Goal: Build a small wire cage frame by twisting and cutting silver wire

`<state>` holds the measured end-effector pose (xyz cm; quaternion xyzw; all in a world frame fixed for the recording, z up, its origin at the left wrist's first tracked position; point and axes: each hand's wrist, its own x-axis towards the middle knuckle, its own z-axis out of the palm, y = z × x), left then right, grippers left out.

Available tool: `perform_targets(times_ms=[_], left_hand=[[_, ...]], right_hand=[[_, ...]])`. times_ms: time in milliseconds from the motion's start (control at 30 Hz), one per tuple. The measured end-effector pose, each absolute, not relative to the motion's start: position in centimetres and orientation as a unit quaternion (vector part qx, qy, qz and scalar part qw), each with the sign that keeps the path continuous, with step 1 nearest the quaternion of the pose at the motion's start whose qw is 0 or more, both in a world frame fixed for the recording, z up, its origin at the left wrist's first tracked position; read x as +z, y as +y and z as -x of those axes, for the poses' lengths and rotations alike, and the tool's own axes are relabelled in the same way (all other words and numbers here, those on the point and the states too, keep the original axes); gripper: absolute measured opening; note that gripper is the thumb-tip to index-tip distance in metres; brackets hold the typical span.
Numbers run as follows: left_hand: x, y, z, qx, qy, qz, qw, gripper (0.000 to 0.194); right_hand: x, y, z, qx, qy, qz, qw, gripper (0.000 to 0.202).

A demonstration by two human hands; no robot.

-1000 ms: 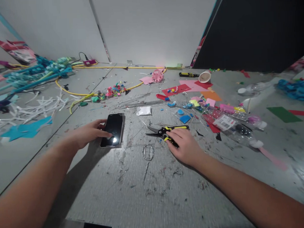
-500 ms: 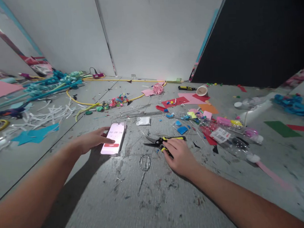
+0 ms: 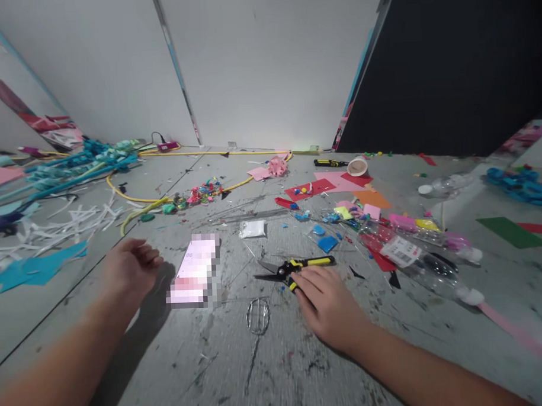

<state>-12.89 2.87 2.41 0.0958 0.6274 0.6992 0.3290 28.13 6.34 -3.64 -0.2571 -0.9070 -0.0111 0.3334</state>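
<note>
My right hand (image 3: 332, 304) lies over the handles of black-and-yellow snips (image 3: 282, 270), its fingers curled round the lower handle. The snips rest on the grey surface with their blades parted and pointing left. My left hand (image 3: 133, 270) is raised to the left of a phone (image 3: 197, 268), apart from it, with fingers loosely curled and nothing visible in them. The phone lies face up with its screen lit and partly pixelated. Between phone and snips, nearer me, lies a twisted wire piece (image 3: 258, 316) with an oval loop and a straight stem.
A small white packet (image 3: 253, 229) lies beyond the snips. Clear plastic bottles (image 3: 427, 268) lie to the right, near coloured paper and blue scraps (image 3: 327, 243). White strips (image 3: 76, 218) and blue paper (image 3: 37, 264) cover the left. A paper cup (image 3: 357, 166) sits further back.
My left hand has come off the phone, moving left, and its fingers have curled. My right hand stays on the snips. The view has shifted slightly.
</note>
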Motion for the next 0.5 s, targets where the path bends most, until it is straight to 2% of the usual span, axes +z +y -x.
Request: perform_targets(times_ms=[67,100,200,400,500], left_hand=[[2.8,2.5,12.1,0.719,0.604,-0.075,0.337,0.023],[3.0,2.4,11.6,0.727,0.593,-0.067,0.341,0.025],[3.6,2.3,10.1,0.743,0.558,-0.051,0.365,0.048],[4.6,1.6,8.3,0.767,0.506,-0.061,0.39,0.048],[4.1,1.4,8.2,0.77,0.498,-0.076,0.392,0.05]], right_hand=[[-3.6,6.3,-28.4,-0.005,-0.907,0.249,0.34,0.033],[-3.6,6.4,-28.5,-0.001,-0.905,0.247,0.347,0.036],[-3.7,6.5,-28.7,0.009,-0.894,0.24,0.379,0.04],[-3.6,6.2,-28.6,0.009,-0.879,0.225,0.419,0.044],[-3.6,6.0,-28.3,-0.005,-0.867,0.232,0.441,0.057]])
